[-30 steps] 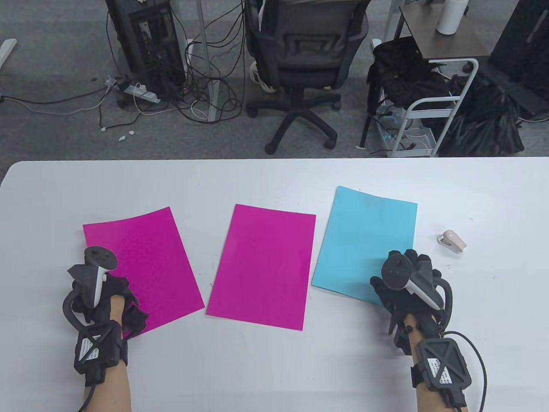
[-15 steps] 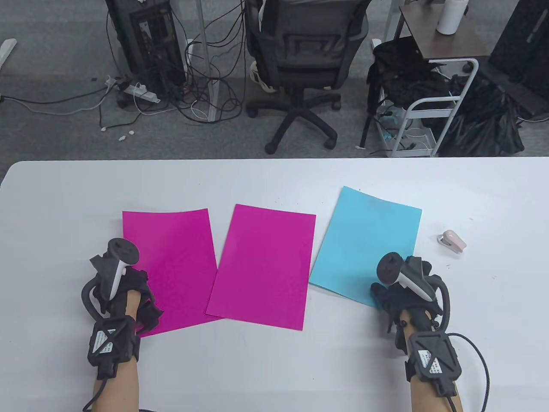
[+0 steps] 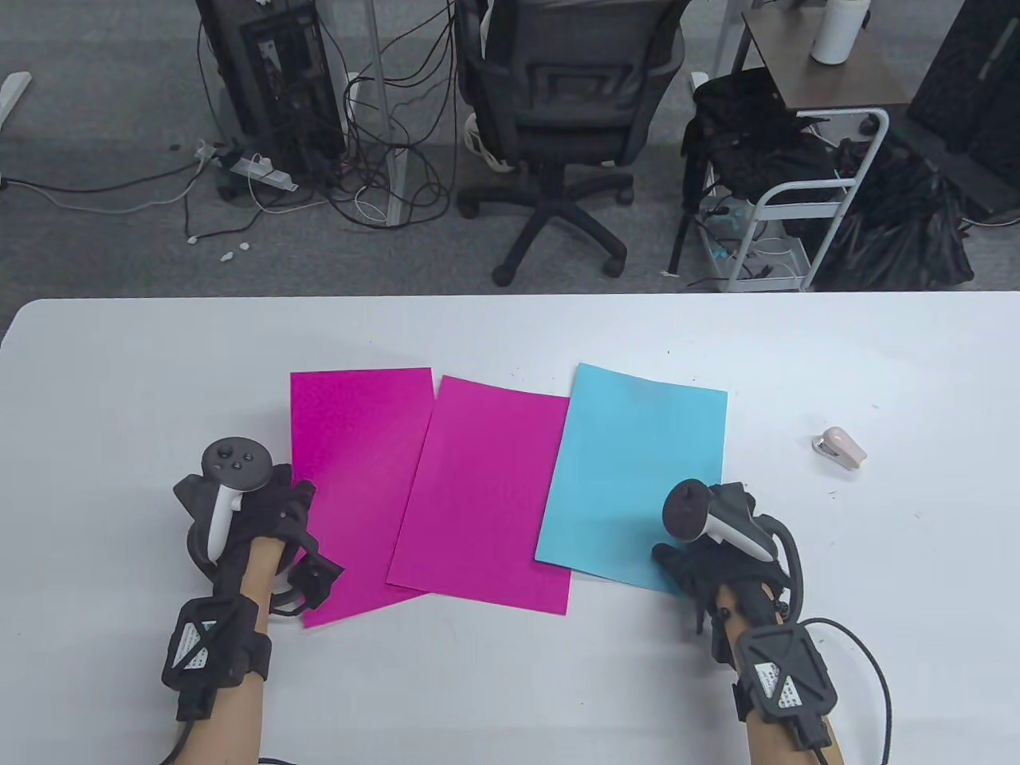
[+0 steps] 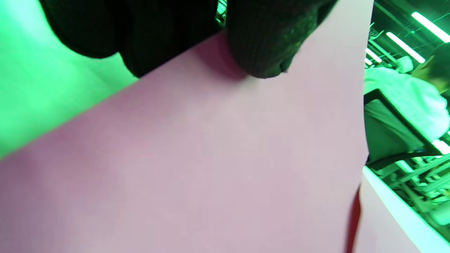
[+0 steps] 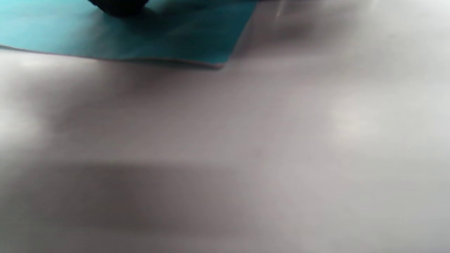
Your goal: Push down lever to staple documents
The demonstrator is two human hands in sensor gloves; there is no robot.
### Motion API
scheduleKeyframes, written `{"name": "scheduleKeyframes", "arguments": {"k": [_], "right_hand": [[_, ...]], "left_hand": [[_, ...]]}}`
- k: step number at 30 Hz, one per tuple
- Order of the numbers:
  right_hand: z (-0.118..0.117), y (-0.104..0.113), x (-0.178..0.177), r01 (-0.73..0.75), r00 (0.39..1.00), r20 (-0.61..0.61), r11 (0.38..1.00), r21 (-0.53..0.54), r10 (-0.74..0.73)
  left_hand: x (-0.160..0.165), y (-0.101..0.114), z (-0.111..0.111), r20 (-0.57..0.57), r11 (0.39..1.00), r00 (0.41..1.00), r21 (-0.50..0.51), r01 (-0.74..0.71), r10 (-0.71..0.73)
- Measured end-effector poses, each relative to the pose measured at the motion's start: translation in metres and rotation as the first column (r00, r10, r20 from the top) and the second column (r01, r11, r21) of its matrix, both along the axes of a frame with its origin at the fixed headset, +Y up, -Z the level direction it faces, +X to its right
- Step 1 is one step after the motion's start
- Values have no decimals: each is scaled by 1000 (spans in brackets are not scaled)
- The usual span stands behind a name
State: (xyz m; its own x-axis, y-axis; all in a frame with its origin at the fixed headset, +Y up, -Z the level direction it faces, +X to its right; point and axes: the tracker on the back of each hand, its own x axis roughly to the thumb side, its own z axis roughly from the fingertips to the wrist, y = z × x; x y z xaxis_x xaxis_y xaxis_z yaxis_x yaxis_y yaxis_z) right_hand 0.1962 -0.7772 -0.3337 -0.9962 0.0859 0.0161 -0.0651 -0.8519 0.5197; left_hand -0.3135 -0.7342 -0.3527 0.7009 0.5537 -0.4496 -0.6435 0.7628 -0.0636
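Note:
Three sheets lie side by side on the white table (image 3: 510, 677): a left magenta sheet (image 3: 351, 470), a middle magenta sheet (image 3: 486, 494) whose edge overlaps it, and a blue sheet (image 3: 637, 470) overlapping the middle one's right edge. My left hand (image 3: 271, 542) grips the left magenta sheet at its near left edge. In the left wrist view a gloved finger (image 4: 263, 45) presses on top of that sheet (image 4: 211, 158). My right hand (image 3: 701, 558) holds the blue sheet's near right corner, and a fingertip (image 5: 119, 5) rests on it (image 5: 158, 38). A small pink stapler (image 3: 838, 448) lies untouched to the right.
The table's far edge (image 3: 510, 299) borders a floor with an office chair (image 3: 558, 119), cables, a computer tower and a wire cart. Bare tabletop lies in front of the sheets and right of the stapler.
My left hand has slid the left magenta sheet rightwards, under the middle sheet's edge. My right hand has dragged the blue sheet leftwards onto the middle sheet's right edge. The stapler has not moved.

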Motion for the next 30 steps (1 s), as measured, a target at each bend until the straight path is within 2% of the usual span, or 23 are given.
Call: {"name": "scheduleKeyframes", "arguments": {"k": [4,15,30], "right_hand": [[2,0,-14,-7,999,-32,1000,-5,7],[10,1,-40,-25,998,-64,1000,-7,25],[19,3,-79,-6,991,-137,1000,0,6]], "left_hand": [[16,4,4,74,997,994,0,-77,76],[45,2,19,142,965,955,-7,-263,261],[66,-9,37,211,928,907,-3,-372,364]]}}
